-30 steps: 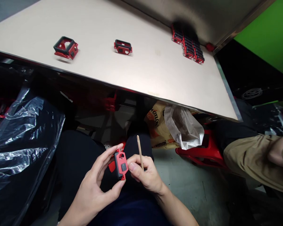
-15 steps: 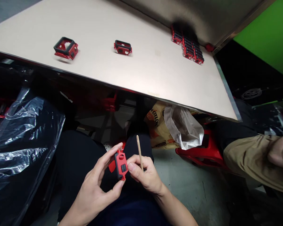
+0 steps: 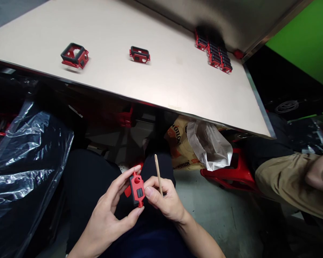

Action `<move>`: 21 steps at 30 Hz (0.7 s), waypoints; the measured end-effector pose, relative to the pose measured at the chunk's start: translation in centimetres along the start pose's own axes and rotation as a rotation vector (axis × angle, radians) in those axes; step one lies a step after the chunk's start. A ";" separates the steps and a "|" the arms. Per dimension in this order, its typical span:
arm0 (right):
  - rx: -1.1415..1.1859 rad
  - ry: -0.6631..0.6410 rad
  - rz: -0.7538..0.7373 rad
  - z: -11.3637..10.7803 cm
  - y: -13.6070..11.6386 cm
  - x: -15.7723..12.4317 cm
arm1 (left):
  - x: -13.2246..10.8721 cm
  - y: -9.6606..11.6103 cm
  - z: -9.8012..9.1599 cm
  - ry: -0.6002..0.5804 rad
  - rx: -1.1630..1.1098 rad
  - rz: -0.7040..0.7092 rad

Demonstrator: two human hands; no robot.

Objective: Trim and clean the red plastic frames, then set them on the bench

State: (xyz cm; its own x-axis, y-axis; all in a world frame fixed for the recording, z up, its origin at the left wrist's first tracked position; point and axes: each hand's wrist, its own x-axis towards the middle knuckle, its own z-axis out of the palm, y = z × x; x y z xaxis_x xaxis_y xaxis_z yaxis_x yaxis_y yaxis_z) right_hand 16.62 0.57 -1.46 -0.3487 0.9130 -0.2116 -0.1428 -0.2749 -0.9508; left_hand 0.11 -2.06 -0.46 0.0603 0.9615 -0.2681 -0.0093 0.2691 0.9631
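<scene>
red frame (image 3: 137, 187), before the table (image 3: 167, 80), has turned its face slightly toward us, so handling seems unfinished; our left hand (image 3: 110, 211) pinches its ends, our right hand (image 3: 167, 202) grips a wooden stick (image 3: 157, 172).

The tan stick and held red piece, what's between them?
In the head view, the fingertips of the right hand lie between the tan stick and the red piece.
</scene>
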 end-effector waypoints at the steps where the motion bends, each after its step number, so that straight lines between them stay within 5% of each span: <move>1: -0.002 -0.002 0.000 0.0 0.0 0.0 | 0.0 0.0 0.0 0.005 0.001 -0.003; 11: -0.038 -0.007 -0.019 0.2 -0.4 0.1 | -0.1 -0.1 -0.1 0.007 -0.057 -0.028; 21: 0.066 0.058 -0.092 0.0 -0.3 -0.5 | 0.8 -0.4 -1.2 -0.124 -0.670 -0.287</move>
State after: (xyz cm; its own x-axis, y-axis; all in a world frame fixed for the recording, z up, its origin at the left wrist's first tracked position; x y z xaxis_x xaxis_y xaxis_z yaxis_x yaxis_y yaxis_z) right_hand 16.87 0.20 -1.07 -0.2779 0.9505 -0.1390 -0.2331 -0.2071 -0.9501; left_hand -1.01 -1.29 -1.10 0.2639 0.8455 -0.4642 -0.5809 0.5235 0.6233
